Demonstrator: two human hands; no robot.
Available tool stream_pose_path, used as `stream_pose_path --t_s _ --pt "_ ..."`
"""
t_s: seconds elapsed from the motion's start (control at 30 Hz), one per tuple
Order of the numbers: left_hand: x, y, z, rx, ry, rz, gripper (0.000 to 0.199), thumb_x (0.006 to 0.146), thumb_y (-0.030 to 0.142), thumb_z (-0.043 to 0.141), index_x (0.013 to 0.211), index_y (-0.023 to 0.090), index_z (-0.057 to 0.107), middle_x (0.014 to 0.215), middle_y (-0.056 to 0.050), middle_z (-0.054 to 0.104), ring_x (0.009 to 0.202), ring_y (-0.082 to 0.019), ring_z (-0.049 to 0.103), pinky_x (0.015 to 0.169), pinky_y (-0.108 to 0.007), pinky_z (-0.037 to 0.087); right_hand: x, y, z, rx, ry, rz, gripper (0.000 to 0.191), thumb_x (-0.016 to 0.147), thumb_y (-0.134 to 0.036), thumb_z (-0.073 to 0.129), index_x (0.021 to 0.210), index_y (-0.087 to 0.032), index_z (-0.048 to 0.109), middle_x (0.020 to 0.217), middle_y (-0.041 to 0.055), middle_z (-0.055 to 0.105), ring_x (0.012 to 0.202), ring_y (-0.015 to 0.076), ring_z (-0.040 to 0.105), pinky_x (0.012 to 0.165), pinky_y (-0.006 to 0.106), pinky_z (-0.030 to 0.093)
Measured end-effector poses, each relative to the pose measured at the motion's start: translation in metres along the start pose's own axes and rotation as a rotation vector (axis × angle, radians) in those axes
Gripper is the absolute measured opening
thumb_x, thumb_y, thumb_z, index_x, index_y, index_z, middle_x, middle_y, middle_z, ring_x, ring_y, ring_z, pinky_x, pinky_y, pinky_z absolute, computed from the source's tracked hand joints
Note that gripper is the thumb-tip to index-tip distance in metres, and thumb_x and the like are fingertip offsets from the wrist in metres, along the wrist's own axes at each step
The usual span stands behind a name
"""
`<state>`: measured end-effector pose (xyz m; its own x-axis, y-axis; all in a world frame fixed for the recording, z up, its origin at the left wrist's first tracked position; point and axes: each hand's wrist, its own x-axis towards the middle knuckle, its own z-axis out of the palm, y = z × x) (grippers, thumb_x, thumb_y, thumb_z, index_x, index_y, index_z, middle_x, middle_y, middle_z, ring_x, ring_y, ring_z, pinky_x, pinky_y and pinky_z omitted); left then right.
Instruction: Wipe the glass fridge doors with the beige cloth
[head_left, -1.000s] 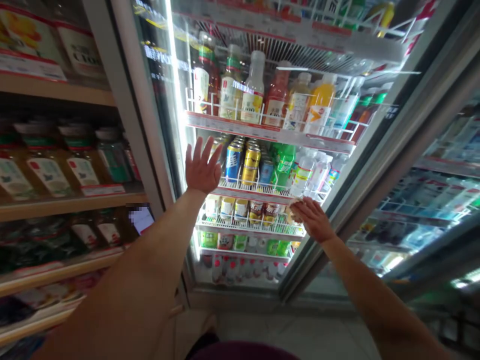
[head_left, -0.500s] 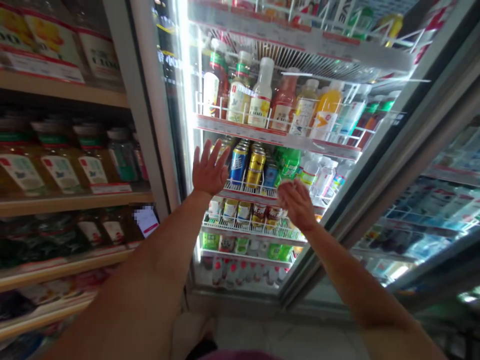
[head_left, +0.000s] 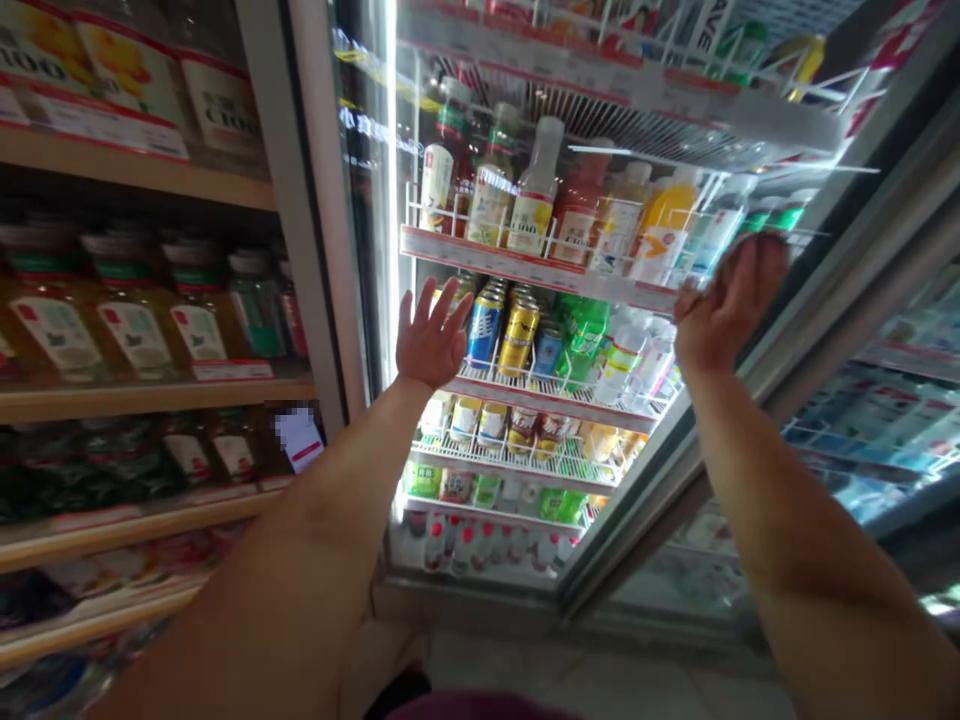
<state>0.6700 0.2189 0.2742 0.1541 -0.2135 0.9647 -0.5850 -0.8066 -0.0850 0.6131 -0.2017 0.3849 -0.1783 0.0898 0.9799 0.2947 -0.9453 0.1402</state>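
My left hand is spread with its palm toward the glass front of a lit drinks cooler, seemingly flat against it. Behind the glass near its fingers stand a blue can and a gold can. Higher and to the right, my right hand is at the glass near the door's right frame. Motion blurs its fingers, which look bent over something thin and crumpled that I cannot make out. Bottles on the upper shelf, among them an orange drink bottle, show just left of it.
Wooden shelves with bottled drinks stand at the left, where a phone with a lit screen shows by my forearm. Another glass-fronted cooler is at the right. Tiled floor lies below.
My right hand has swept up and to the right across the glass, from before the green bottles to near the frame. My left hand keeps its place; the view has shifted slightly.
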Motion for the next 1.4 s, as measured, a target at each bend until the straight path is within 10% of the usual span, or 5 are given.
stream_pose_path --t_s 0.37,0.57,0.87,1.13,1.4 --pt "0.000 0.001 -0.002 0.033 0.024 0.026 0.059 0.099 0.031 0.043 0.158 0.027 0.040 0.164 -0.004 0.034 0.158 -0.025 0.010 0.130 -0.054 0.008 0.003 -0.091 0.006 0.060 -0.466 -0.368 0.052 0.103 -0.030 0.046 0.155 -0.024 0.044 0.153 0.0073 0.050 0.154 0.0322 0.028 0.123 0.059 0.032" --pt "0.000 0.002 -0.002 0.026 0.002 -0.010 0.059 0.099 0.032 0.043 0.158 0.030 0.040 0.164 -0.002 0.035 0.157 -0.024 0.011 0.130 -0.055 0.008 0.083 -0.046 0.032 -0.024 -0.207 -0.086 0.053 0.108 -0.030 0.028 0.154 -0.005 0.039 0.161 0.0195 0.035 0.156 0.0311 0.018 0.126 0.062 0.016" --pt "-0.001 0.000 0.000 -0.018 -0.005 -0.001 0.055 0.103 0.037 0.037 0.157 0.028 0.041 0.166 0.000 0.030 0.158 -0.025 0.006 0.131 -0.055 0.003 0.046 -0.125 0.049 0.121 -0.470 -0.361 0.049 0.105 -0.033 0.039 0.154 -0.025 0.043 0.157 0.0040 0.044 0.154 0.0305 0.027 0.125 0.061 0.026" --pt "-0.001 0.000 0.000 0.037 0.009 0.029 0.059 0.101 0.031 0.041 0.159 0.028 0.037 0.166 -0.002 0.029 0.158 -0.024 0.006 0.131 -0.055 0.005 0.103 -0.108 0.070 -0.041 -0.211 -0.098 0.048 0.109 -0.029 0.035 0.154 -0.011 0.039 0.161 0.0134 0.039 0.154 0.0265 0.020 0.127 0.057 0.018" --pt "0.000 0.001 -0.002 0.134 0.103 0.122 0.066 0.100 0.028 0.043 0.164 0.026 0.025 0.167 -0.005 0.025 0.158 -0.024 0.007 0.130 -0.050 0.006 0.143 -0.161 0.074 0.176 -0.605 -0.512 0.049 0.099 -0.029 0.049 0.148 -0.030 0.049 0.156 -0.0030 0.050 0.151 0.0253 0.034 0.128 0.052 0.023"
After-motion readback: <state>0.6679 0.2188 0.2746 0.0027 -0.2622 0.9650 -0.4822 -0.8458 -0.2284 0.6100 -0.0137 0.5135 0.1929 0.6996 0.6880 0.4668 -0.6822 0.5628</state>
